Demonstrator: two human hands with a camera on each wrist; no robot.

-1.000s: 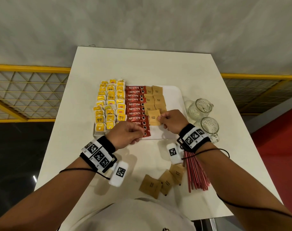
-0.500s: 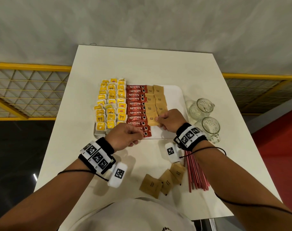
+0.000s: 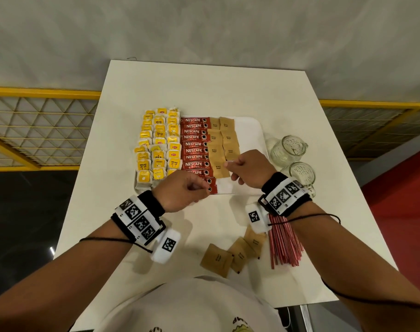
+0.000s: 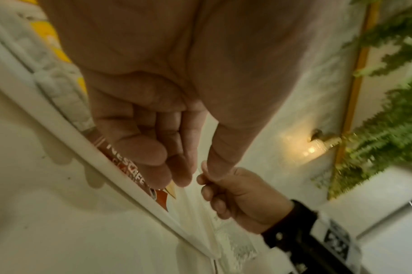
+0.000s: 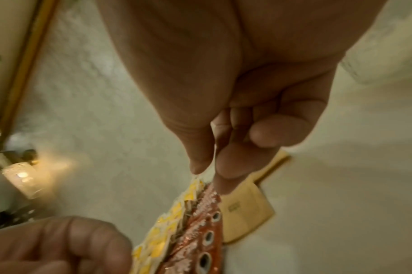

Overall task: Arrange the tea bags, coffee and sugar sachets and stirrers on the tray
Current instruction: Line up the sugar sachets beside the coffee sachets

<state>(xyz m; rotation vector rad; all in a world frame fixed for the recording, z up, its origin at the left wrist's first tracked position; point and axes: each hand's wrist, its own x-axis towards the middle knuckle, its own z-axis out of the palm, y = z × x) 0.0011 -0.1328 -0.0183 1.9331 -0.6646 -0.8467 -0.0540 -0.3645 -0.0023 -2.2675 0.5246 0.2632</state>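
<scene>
A flat white plastic tray (image 3: 250, 130) sits in the middle of the white table (image 3: 204, 87). On its left side lie three rows of small yellow tea bags (image 3: 159, 144). Next to them is a neat column of long red coffee sachets (image 3: 195, 144) with white letters. Then come two columns of square brown paper sugar sachets (image 3: 222, 142). The right part of the tray is bare. The right hand (image 3: 248, 170) is over the tray, and its thumb and first finger pinch the near edge of a brown sugar sachet (image 3: 219, 167) at the end of a column. The left hand (image 3: 182, 191) hovers at the near end of the coffee column with its fingers curled in, holding nothing. Three more brown sugar sachets (image 3: 230, 255) lie loose on the table near the person. Just beside them is a bunch of thin red stirrers (image 3: 284, 245). Two clear glass mugs (image 3: 289, 149) stand to the right of the tray.
</scene>
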